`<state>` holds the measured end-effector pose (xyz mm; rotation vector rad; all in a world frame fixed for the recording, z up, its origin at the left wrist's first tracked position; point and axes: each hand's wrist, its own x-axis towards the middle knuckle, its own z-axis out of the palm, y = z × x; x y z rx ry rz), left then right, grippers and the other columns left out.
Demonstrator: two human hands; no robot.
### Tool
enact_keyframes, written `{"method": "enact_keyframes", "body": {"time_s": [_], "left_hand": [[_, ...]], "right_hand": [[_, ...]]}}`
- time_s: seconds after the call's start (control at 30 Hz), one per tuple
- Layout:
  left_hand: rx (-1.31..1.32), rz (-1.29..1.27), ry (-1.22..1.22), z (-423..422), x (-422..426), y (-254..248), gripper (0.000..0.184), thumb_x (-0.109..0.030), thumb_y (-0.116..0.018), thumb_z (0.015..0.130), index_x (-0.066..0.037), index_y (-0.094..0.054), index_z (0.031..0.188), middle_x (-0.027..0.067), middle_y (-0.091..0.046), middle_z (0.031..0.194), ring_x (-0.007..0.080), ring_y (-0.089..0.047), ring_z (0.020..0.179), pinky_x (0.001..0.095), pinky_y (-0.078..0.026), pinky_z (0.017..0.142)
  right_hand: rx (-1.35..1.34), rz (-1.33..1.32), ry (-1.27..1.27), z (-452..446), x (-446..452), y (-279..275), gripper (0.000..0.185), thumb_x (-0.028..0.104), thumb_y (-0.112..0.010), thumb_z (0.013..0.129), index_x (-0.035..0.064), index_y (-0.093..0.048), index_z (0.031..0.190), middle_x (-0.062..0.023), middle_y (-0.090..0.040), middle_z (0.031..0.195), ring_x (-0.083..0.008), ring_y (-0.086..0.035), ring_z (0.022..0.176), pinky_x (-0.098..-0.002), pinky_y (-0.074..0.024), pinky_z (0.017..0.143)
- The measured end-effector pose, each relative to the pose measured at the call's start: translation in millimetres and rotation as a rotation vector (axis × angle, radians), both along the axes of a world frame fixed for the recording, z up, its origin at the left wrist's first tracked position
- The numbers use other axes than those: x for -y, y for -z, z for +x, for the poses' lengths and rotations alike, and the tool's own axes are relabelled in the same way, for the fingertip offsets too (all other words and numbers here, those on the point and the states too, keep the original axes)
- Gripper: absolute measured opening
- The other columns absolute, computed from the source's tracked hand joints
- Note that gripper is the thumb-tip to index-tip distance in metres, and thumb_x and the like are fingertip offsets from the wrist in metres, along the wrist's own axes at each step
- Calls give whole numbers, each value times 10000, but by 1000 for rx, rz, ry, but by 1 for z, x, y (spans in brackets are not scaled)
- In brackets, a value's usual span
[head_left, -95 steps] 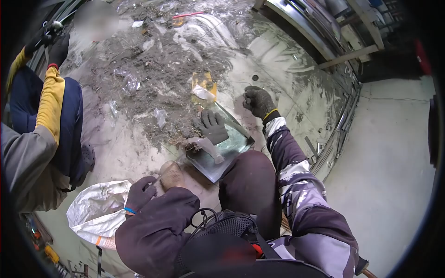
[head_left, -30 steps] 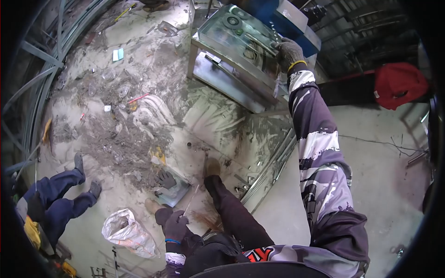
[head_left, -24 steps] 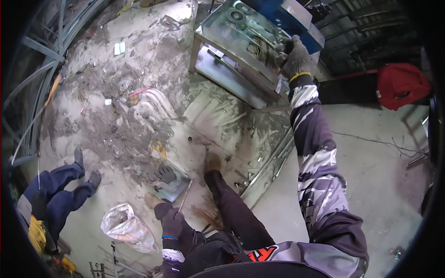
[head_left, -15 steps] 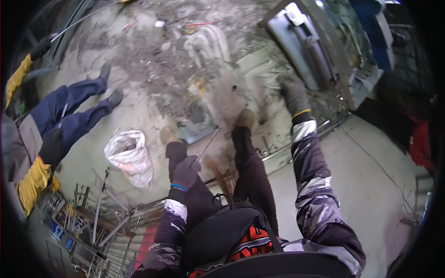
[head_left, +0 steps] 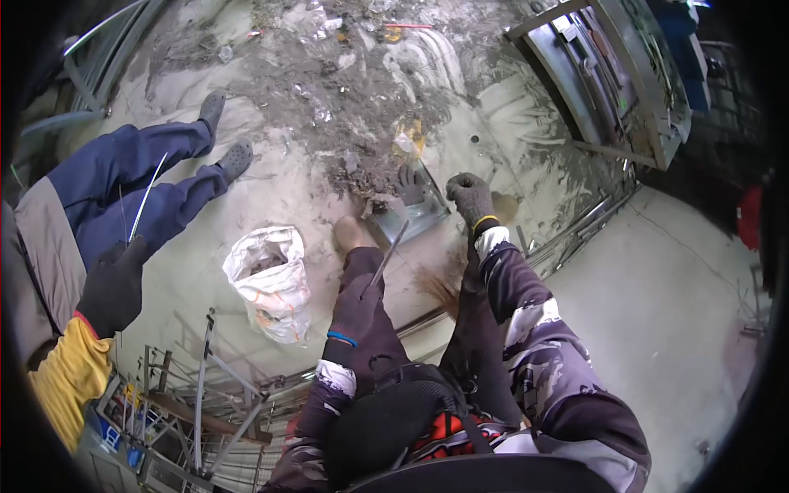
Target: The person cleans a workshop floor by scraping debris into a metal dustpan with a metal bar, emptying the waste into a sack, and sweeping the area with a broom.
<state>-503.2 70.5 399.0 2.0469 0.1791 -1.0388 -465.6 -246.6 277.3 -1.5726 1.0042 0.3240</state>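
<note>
In the head view, the landmark is the pale, glassy-looking sheet (head_left: 425, 217) on the floor in front of the person. The left grip (head_left: 355, 301), on the wearer's side of the sheet and to its left, is clenched around a thin stick (head_left: 389, 253); the stick slants up so that its far end overlaps the sheet's near part, though I cannot tell whether they touch. The right grip (head_left: 471, 197), just to the right of the sheet, looks clenched too, with nothing plainly visible in it.

A grey glove (head_left: 410, 188) lies at the far part of the sheet, and dark debris (head_left: 358, 176) is heaped beyond its left side. A white sack (head_left: 283, 297) stands mouth up on the floor to the left of the sheet. Brown bristles (head_left: 438, 289) lie nearer the wearer than the sheet; whether they belong to the stick is unclear.

To handle this well, I would keep the left grip firm and the stick's free end steady, clear of the glove and of the sheet's corners. The sheet's edges may be sharp, so the right grip had better meet it gently and with the fingers flat, its weight kept low and level
</note>
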Motion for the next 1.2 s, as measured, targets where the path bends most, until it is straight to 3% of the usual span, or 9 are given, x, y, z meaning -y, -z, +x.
{"method": "enact_keyframes", "body": {"time_s": [0.2,0.27,0.63,0.67,0.77,0.87,1.03,1.1,1.2], "left_hand": [[-89,104,139,31,-79,-15,336,-300,-520,899,-68,-630,1116,185,-674,979,361,-647,931,425,-504,814],[-155,148,221,43,-87,-19,316,-310,-502,902,-74,-624,1073,190,-667,960,379,-639,919,440,-498,797],[1,166,283,57,-92,47,271,-205,-488,903,-39,-609,1079,196,-634,1057,338,-614,1010,410,-479,875],[456,224,890,61,-114,86,253,-152,-508,868,-47,-623,1068,175,-554,1262,303,-530,1179,372,-447,968],[585,419,1088,103,-129,169,207,-70,-502,839,-83,-628,1002,139,-489,1354,247,-417,1313,318,-435,1002],[267,259,433,156,-94,201,250,-128,-507,862,-43,-576,1087,173,-632,982,341,-626,816,431,-483,739],[475,261,406,230,-72,304,320,-178,-573,825,-56,-555,1119,135,-599,775,281,-605,755,425,-476,748],[507,315,455,272,-55,359,356,-253,-626,796,-68,-599,1099,185,-665,912,326,-641,887,423,-483,807],[593,420,489,332,3,399,361,-297,-642,791,-80,-630,1078,207,-664,1035,358,-632,998,431,-483,837]], "right_hand": [[-182,-143,-63,2,-68,-25,427,374,-589,817,-46,-656,852,-155,-605,655,-260,-625,682,-401,-468,668],[-84,-234,-94,-13,-81,-18,264,244,-657,778,-2,-584,716,-56,-539,589,-147,-512,537,-319,-436,543],[-367,167,432,-175,-110,67,182,45,-626,757,39,-582,934,-64,-575,750,-189,-573,548,-303,-472,467],[-371,157,444,-185,-114,81,175,53,-626,758,41,-586,928,-67,-576,735,-192,-569,535,-306,-472,463],[-373,161,508,-210,-136,132,166,70,-625,763,45,-593,924,-71,-579,716,-196,-567,521,-310,-473,461],[-403,175,492,-221,-145,192,204,99,-631,766,46,-590,958,-78,-584,734,-198,-571,534,-312,-474,466],[-477,48,617,-197,-161,284,418,194,-673,768,18,-551,1127,-124,-624,813,-230,-611,600,-346,-486,513],[-472,-40,626,-189,-157,312,489,223,-694,759,0,-543,1168,-148,-646,806,-260,-641,624,-359,-504,548],[-503,-64,539,-176,-143,334,603,296,-701,756,-38,-512,1221,-244,-639,1102,-334,-647,981,-381,-505,842]]}}
